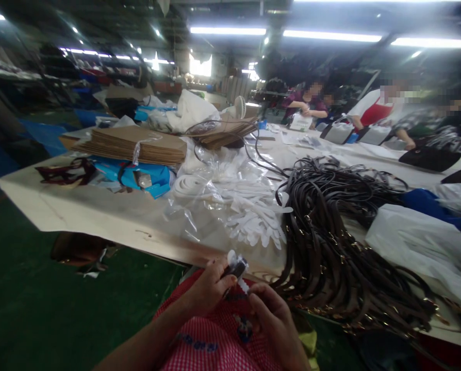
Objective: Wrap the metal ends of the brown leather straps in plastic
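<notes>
Your left hand (213,283) grips a dark, glossy-wrapped piece (238,267) above your red checked apron (194,332), near the table (71,206) edge; your right hand's (271,309) fingers pinch a white strip (243,286) beside it.

Cardboard stack (137,146) and blue package (159,180) at the tabletop's (110,216) left — white fan (240,107) behind, people (379,111) across, tube lights (331,36) overhead.

Workshop, straps (323,242) heaped on worktable (83,208)
</notes>
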`<state>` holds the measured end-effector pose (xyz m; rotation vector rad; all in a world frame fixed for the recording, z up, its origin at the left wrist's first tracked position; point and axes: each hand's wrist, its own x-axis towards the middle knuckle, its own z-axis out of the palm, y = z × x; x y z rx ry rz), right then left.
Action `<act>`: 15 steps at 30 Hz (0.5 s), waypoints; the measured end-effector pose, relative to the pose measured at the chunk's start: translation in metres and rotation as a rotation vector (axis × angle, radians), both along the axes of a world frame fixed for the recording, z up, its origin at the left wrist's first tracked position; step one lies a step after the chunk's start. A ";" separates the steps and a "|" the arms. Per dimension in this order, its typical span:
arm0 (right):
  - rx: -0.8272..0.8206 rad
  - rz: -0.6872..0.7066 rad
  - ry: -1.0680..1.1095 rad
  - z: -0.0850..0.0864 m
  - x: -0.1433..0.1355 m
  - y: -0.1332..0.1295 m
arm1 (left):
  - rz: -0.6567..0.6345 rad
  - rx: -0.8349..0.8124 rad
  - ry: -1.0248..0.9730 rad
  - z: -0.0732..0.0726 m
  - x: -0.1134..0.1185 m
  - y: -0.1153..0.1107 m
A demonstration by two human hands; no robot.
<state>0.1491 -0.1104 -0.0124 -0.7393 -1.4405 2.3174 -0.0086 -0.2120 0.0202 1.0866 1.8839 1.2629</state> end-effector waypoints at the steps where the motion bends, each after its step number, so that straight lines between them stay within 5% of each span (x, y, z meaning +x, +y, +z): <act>1: 0.004 0.027 0.028 0.001 0.008 0.000 | -0.008 -0.025 0.012 0.002 0.000 -0.001; 5: 0.069 0.143 0.094 0.010 0.029 0.001 | -0.083 -0.048 0.068 0.008 0.003 -0.002; 8: 0.402 0.230 0.063 0.024 0.027 0.006 | -0.138 -0.046 0.153 0.008 0.007 -0.002; 11: 0.741 0.169 0.094 0.038 0.015 0.011 | -0.176 -0.058 0.254 0.006 0.009 -0.003; 13: 0.739 0.086 0.089 0.044 0.008 0.012 | -0.200 -0.074 0.299 0.006 0.010 -0.004; 15: 0.565 0.073 0.024 0.046 0.003 0.010 | -0.233 -0.085 0.330 0.008 0.011 -0.005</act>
